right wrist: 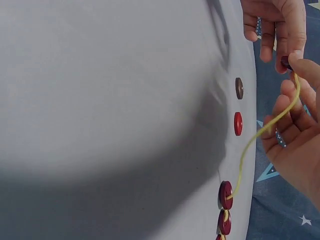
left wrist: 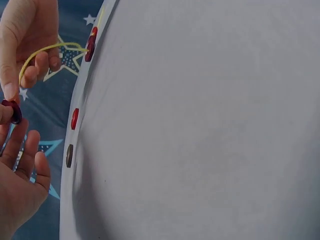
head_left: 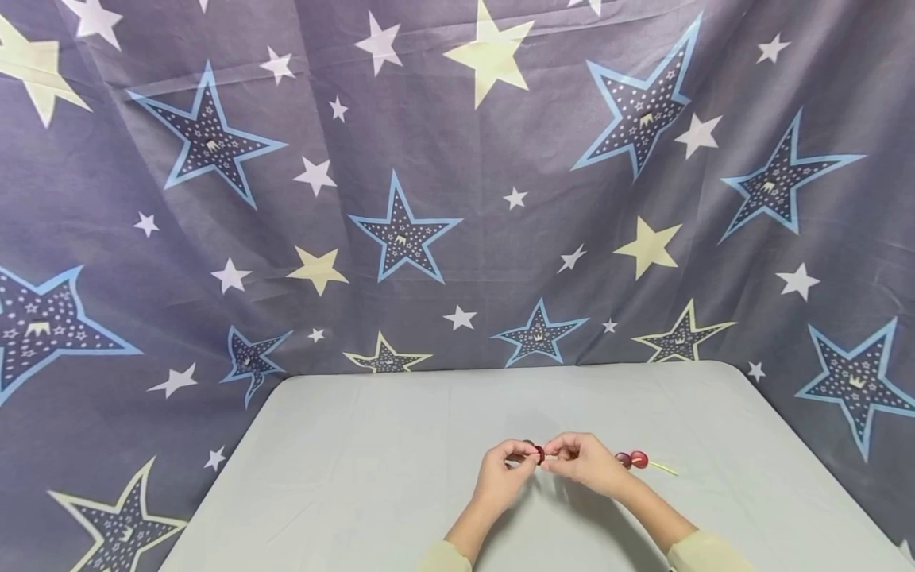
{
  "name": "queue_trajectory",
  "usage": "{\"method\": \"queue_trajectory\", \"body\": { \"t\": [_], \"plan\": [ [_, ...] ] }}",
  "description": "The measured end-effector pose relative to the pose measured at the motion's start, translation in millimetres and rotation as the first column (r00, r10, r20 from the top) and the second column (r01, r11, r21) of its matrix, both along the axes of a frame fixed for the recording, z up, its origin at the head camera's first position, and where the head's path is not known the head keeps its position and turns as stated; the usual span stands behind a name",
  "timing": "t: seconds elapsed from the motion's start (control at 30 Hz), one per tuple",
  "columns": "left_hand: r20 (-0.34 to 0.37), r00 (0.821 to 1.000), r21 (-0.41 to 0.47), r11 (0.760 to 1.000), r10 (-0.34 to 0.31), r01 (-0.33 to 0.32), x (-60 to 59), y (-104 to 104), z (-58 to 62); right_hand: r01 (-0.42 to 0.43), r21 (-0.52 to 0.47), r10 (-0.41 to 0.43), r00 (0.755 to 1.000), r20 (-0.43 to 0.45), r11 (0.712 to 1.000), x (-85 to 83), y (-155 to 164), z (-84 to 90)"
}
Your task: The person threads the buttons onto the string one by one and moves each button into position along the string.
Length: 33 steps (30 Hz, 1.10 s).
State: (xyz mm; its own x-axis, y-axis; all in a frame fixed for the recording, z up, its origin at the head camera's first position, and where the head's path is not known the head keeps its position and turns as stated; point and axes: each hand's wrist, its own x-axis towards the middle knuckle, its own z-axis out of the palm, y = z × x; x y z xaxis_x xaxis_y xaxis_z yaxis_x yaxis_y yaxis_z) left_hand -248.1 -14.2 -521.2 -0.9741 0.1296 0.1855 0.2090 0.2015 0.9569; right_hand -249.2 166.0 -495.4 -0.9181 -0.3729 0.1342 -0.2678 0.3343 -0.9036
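Note:
My two hands meet over the middle of the table. My left hand [head_left: 524, 456] pinches a dark red button [head_left: 539, 454] between thumb and fingertip. Right beside it, my right hand [head_left: 560, 454] pinches the end of a yellow cord [right wrist: 260, 132] against that button [right wrist: 286, 62]. The cord runs back under my right hand to several dark red buttons [head_left: 631, 459] threaded on it, which lie on the table. Its free tail [head_left: 665, 469] points right. In the left wrist view the held button [left wrist: 12, 111] sits between both hands' fingers.
A loose red button [right wrist: 238, 123] and a loose brown button [right wrist: 239, 88] lie on the table close under the hands. The table [head_left: 372, 445] has a pale grey cover. A blue star-printed cloth [head_left: 400, 230] hangs behind it and drapes past the table's sides.

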Motion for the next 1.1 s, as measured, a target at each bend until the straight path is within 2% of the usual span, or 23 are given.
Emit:
{"method": "queue_trajectory", "body": {
  "t": [0.23, 0.27, 0.43, 0.57, 0.77, 0.97, 1.1],
  "plan": [
    [-0.009, 1.0, 0.004, 1.0, -0.013, 0.013, 0.9, -2, 0.0, -0.003, 0.055, 0.009, 0.993, -0.12, 0.998, 1.1, -2, 1.6],
    [-0.009, 1.0, 0.004, 1.0, -0.015, 0.015, 0.6, -3, -0.5, -0.004, 0.064, 0.013, 0.991, -0.133, 0.998, 4.3, -4, 6.9],
    [0.002, 1.0, -0.006, 1.0, -0.026, 0.026, 0.0, -4, -0.4, -0.036, 0.093, 0.052, 0.982, -0.183, 0.995, 4.6, -5, 8.6],
    [0.0, 0.999, -0.017, 0.999, -0.042, 0.042, 0.6, -5, 0.2, -0.051, 0.12, 0.074, 0.978, -0.195, 0.991, 1.3, -4, 2.6],
    [-0.002, 0.997, -0.035, 0.997, -0.072, 0.072, 1.1, -7, 0.5, -0.011, 0.202, 0.053, 0.978, -0.202, 0.979, 2.3, -5, 3.1],
    [-0.012, 0.998, -0.072, 0.995, -0.066, 0.065, 1.1, -7, 0.1, 0.007, 0.261, 0.051, 0.976, -0.212, 0.965, 3.5, -6, 4.3],
    [-0.017, 0.998, -0.085, 0.995, -0.06, 0.059, 7.1, -7, 9.4, 0.002, 0.285, 0.062, 0.975, -0.213, 0.958, 4.1, -6, 5.2]
  ]
}}
